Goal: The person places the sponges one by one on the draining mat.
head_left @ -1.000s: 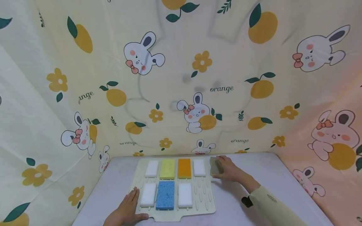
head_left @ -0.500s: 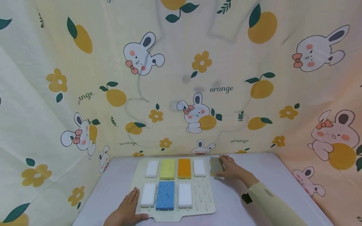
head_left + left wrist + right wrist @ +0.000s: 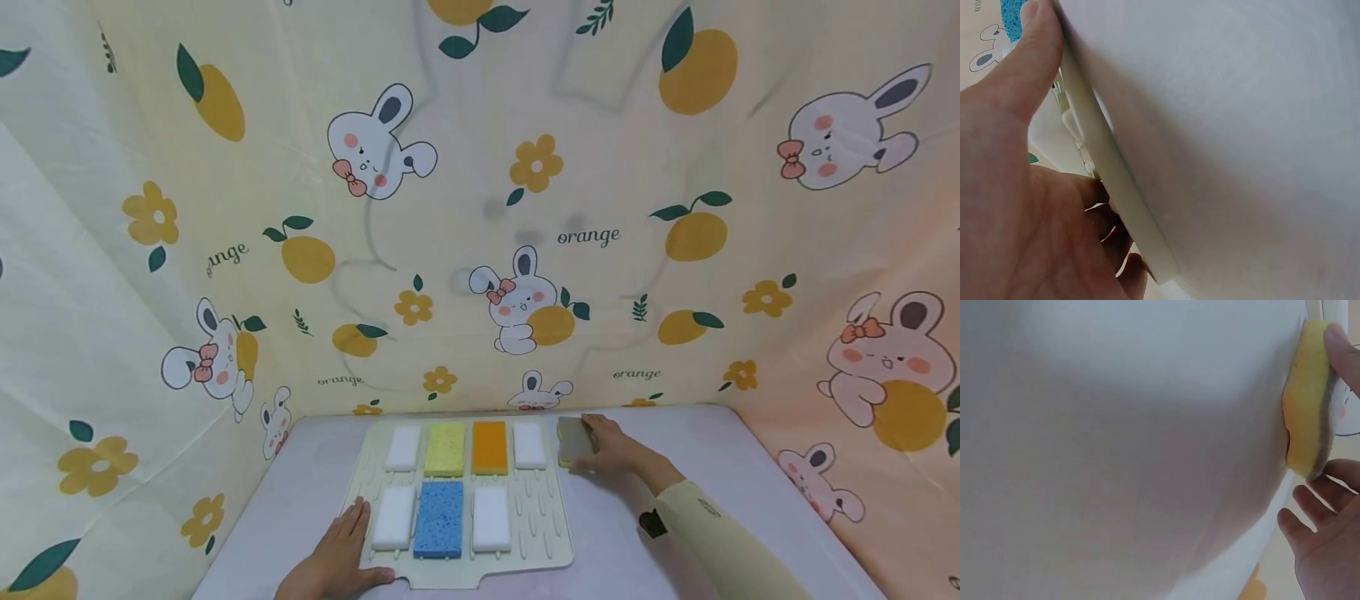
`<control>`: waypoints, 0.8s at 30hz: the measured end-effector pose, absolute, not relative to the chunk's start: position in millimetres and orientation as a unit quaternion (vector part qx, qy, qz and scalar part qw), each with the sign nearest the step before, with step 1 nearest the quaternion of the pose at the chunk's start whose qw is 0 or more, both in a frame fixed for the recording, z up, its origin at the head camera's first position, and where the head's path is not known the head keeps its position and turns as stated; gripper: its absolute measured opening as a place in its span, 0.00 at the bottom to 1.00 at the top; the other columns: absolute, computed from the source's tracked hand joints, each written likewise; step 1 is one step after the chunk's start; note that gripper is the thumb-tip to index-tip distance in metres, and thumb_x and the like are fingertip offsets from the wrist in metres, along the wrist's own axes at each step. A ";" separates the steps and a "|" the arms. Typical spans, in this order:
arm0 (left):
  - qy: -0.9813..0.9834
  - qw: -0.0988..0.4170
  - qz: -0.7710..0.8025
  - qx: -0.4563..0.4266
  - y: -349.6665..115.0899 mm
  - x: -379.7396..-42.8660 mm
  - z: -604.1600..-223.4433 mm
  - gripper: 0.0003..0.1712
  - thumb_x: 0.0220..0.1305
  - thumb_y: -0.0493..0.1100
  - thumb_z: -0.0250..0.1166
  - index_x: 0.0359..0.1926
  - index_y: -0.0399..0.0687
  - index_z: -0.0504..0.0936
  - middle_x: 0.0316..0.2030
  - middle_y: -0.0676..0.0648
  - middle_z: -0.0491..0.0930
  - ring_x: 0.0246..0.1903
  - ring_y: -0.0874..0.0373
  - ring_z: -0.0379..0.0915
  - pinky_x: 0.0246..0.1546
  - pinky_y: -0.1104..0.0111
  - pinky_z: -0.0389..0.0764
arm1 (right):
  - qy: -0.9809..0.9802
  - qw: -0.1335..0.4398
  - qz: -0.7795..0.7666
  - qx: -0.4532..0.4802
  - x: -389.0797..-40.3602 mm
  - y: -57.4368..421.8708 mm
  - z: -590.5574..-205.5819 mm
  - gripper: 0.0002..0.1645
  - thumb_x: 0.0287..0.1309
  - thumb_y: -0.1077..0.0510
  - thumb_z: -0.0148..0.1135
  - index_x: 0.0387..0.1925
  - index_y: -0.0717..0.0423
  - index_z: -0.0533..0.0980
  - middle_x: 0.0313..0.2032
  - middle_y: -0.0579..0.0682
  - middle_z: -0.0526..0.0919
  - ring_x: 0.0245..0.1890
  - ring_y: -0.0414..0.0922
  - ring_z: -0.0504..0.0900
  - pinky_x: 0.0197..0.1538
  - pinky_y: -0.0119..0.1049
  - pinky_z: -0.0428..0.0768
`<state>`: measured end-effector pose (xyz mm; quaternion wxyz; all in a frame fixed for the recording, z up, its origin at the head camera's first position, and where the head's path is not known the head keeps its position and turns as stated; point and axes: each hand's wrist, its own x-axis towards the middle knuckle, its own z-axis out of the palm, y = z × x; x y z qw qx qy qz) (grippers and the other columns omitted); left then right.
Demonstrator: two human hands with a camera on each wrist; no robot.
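Note:
In the head view, a yellow sponge with a grey scouring side (image 3: 574,440) lies at the back of the table, just right of a cream tray (image 3: 536,546). My right hand (image 3: 617,450) holds it by its right part, thumb at the near end, a finger at the far end. The right wrist view shows the sponge's yellow side (image 3: 1307,394) facing the tabletop and the other fingers (image 3: 1297,528) free of it. Along the tray's front left edge rests my left hand (image 3: 330,550), fingers laid against the side. Its thumb (image 3: 1035,50) reaches the tray's front corner.
On the tray lie a blue sponge (image 3: 438,519), a yellow one (image 3: 446,448), an orange one (image 3: 489,447) and several white blocks (image 3: 491,518). Bare ridged tray surface shows at front right. Patterned cloth (image 3: 480,208) walls in the table (image 3: 615,533) at back and sides.
My right hand has drawn back slightly to the right, so more of the grey scouring side shows. The sponge, the tray and my left hand look unchanged.

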<state>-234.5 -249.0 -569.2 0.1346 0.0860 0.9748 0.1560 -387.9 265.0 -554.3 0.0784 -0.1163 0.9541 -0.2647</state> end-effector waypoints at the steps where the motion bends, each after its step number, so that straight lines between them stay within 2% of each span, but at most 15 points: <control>1: 0.975 0.135 0.156 0.086 -249.1 -234.4 -569.1 0.73 0.55 0.74 0.77 0.80 0.24 0.56 0.81 0.25 0.52 0.80 0.29 0.49 0.80 0.36 0.53 | 0.955 0.079 -0.263 -0.114 -388.3 264.6 -554.2 0.74 0.52 0.34 0.84 0.82 0.69 0.53 0.78 0.69 0.61 0.74 0.65 0.65 0.76 0.66 0.68; 5: 0.974 0.137 0.159 0.083 -249.6 -234.4 -569.7 0.74 0.55 0.74 0.76 0.80 0.25 0.56 0.81 0.26 0.52 0.81 0.29 0.49 0.80 0.36 0.53 | 0.959 0.074 -0.254 -0.103 -389.8 263.8 -553.9 0.75 0.49 0.34 0.85 0.82 0.69 0.54 0.76 0.69 0.62 0.69 0.63 0.67 0.73 0.66 0.71; 12: 0.973 0.138 0.168 0.081 -250.4 -235.0 -572.6 0.75 0.54 0.74 0.77 0.80 0.25 0.55 0.81 0.25 0.51 0.81 0.28 0.48 0.80 0.36 0.52 | 0.962 0.058 -0.251 -0.092 -388.9 265.3 -555.8 0.78 0.45 0.35 0.88 0.79 0.76 0.56 0.66 0.70 0.66 0.60 0.61 0.69 0.65 0.63 0.77; 24: 0.973 0.138 0.165 0.078 -250.5 -235.3 -573.5 0.75 0.53 0.75 0.76 0.81 0.25 0.55 0.82 0.26 0.51 0.81 0.29 0.48 0.80 0.37 0.52 | 0.962 0.027 -0.255 -0.091 -381.4 265.6 -563.1 0.78 0.45 0.29 0.85 0.78 0.76 0.58 0.67 0.69 0.67 0.60 0.60 0.69 0.65 0.61 0.79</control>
